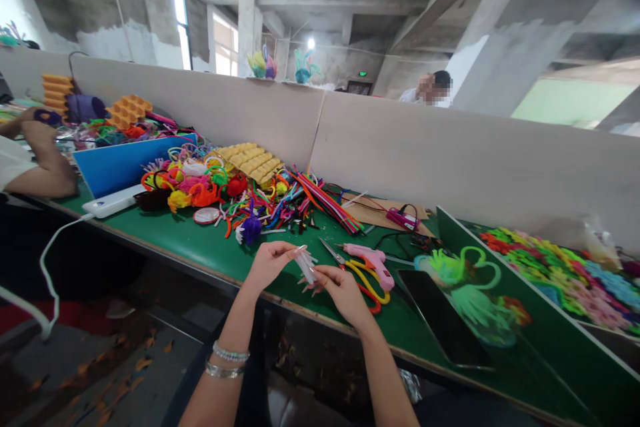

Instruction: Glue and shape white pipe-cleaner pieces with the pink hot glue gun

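Observation:
My left hand [273,263] pinches the upper end of a small bundle of whitish sticks [307,268]. The lower end is between the fingers of my right hand [341,290], so both hands grip it just above the table's front edge. Whether the sticks are glue sticks or something else I cannot tell. Close beyond my right hand lie scissors [361,268] with yellow handles, a red handle [373,297] and a pink glue gun [374,259]. Light green fuzzy swan shapes [475,293] stand behind a dark phone [443,317] to the right.
Colourful pipe cleaners [327,200] and fuzzy pieces [200,187] are heaped on the green table [175,233]. A white power strip [115,200] lies by a blue board [130,163]. Another person's arm [47,157] rests at far left. A green divider [530,300] stands right.

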`<state>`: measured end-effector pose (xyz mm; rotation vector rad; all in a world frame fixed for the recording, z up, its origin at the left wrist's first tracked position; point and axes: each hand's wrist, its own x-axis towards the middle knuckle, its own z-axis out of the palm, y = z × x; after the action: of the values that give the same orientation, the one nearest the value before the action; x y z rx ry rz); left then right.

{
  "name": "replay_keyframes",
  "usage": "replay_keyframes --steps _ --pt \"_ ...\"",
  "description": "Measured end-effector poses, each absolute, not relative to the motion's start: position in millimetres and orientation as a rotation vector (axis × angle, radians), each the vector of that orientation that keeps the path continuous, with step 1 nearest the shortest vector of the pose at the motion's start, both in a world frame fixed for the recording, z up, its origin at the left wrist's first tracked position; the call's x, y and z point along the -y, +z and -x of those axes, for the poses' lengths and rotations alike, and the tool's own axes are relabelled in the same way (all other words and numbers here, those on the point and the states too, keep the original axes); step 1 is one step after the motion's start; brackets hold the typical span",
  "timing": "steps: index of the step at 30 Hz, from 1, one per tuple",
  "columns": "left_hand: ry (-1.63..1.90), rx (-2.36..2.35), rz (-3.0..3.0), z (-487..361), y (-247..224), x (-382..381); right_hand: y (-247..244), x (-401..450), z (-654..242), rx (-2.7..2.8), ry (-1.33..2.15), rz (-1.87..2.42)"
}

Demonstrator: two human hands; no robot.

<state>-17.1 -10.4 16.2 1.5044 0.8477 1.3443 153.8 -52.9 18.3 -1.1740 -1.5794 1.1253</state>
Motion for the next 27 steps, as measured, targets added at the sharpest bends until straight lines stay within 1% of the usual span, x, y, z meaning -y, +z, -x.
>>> replay_keyframes --steps 7,12,23,27 --pt "1.339 -0.899 -1.596 18 20 13 15 53 -150 1.539 1.112 1.132" --pt "1.306 -0.826 -1.568 17 24 18 18 53 -149 1.575 1.034 1.181" --pt "1.233 -0.708 -1.560 16 24 19 21 55 -152 1.586 1.131 1.166" --pt "1.128 -0.642 -1.507 17 24 19 20 55 -152 1.616 1.088 1.182"
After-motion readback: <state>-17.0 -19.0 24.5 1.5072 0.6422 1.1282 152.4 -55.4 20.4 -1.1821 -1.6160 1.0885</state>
